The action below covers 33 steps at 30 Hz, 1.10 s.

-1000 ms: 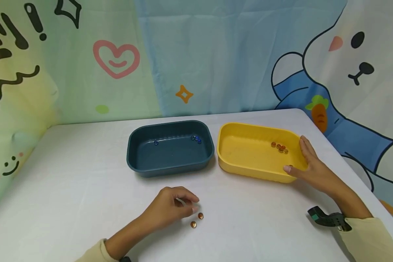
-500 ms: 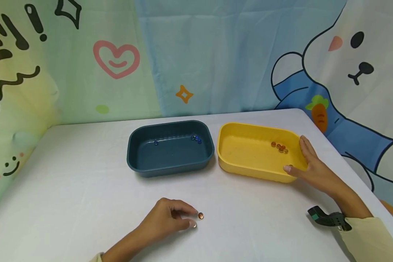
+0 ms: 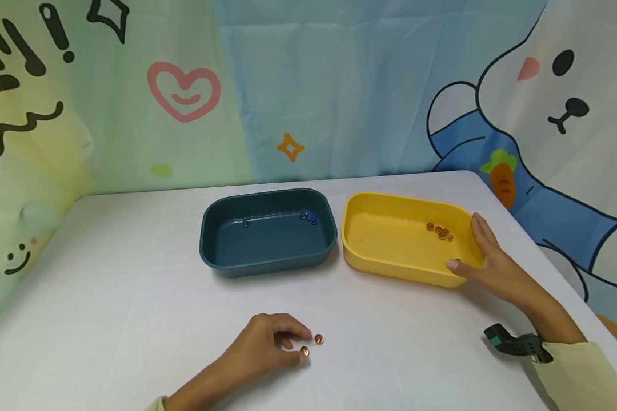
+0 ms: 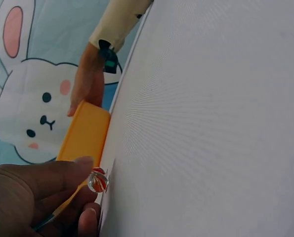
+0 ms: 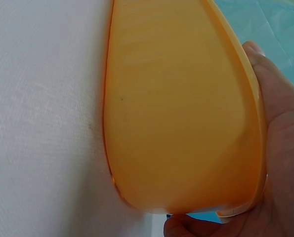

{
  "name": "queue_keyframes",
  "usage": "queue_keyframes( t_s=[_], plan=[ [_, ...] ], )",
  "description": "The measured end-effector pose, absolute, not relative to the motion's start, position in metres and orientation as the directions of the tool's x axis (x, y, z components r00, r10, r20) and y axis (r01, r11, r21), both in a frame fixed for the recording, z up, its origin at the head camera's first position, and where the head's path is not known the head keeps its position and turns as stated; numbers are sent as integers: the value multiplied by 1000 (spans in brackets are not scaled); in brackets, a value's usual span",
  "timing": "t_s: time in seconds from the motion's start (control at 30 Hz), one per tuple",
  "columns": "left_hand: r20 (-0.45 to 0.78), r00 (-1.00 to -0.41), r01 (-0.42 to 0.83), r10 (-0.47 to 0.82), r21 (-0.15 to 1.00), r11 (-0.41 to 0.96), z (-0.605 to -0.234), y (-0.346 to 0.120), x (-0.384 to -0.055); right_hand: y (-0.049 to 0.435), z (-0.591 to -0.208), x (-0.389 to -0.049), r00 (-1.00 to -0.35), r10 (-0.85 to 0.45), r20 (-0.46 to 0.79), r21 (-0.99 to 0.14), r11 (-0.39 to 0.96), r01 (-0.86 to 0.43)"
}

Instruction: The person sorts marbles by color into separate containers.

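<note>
My left hand (image 3: 267, 345) is low over the white table, thumb and index finger spread apart. One orange-streaked glass marble (image 3: 304, 351) lies against the thumb tip; in the left wrist view this marble (image 4: 98, 180) shows red and white swirls. A second orange marble (image 3: 319, 339) sits just beyond the index fingertip. On the right, my right hand (image 3: 493, 265) grips the corner of a yellow plastic tray (image 3: 375, 228), thumb over its front rim. The right wrist view shows the tray's outer wall (image 5: 181, 108) beside the thumb. Several orange marbles (image 3: 440, 232) lie inside the tray.
Left of the yellow tray stands a dark teal tray (image 3: 257, 242) holding several blue marbles (image 3: 309, 217). Both trays rest on a white-covered table (image 3: 108, 297). A cartoon-printed cloth (image 3: 370, 85) hangs behind the table.
My left hand has come down and slightly toward me, its thumb now beside the nearer marble. The farther marble has shifted slightly right. My right hand has stayed on the yellow tray.
</note>
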<state>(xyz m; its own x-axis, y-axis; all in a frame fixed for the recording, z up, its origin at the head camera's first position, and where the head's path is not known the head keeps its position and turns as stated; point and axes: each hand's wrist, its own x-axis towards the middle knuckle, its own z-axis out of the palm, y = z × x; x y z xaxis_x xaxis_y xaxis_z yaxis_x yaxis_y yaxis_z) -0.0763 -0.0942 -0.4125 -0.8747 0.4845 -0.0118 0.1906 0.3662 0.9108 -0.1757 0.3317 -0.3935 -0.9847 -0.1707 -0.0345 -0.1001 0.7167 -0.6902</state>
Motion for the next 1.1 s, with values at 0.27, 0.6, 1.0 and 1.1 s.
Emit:
queue_keyframes(
  t_s=[0.27,0.6,1.0,1.1],
  plan=[
    [71,-830,342,553,848,405,-416,-92,-78,332,-395,-175,-987,-149,-55,-684,726,-72],
    [26,-889,235,458,884,405,-412,-93,-79,333,-396,-175,-987,-155,-50,-673,735,-82],
    [-34,-899,145,437,918,370,-413,-97,-84,332,-395,-178,-986,-153,-64,-668,741,-72],
    [-41,-900,134,434,922,364,-412,-97,-85,332,-394,-178,-986,-157,-63,-673,736,-74]
  ],
)
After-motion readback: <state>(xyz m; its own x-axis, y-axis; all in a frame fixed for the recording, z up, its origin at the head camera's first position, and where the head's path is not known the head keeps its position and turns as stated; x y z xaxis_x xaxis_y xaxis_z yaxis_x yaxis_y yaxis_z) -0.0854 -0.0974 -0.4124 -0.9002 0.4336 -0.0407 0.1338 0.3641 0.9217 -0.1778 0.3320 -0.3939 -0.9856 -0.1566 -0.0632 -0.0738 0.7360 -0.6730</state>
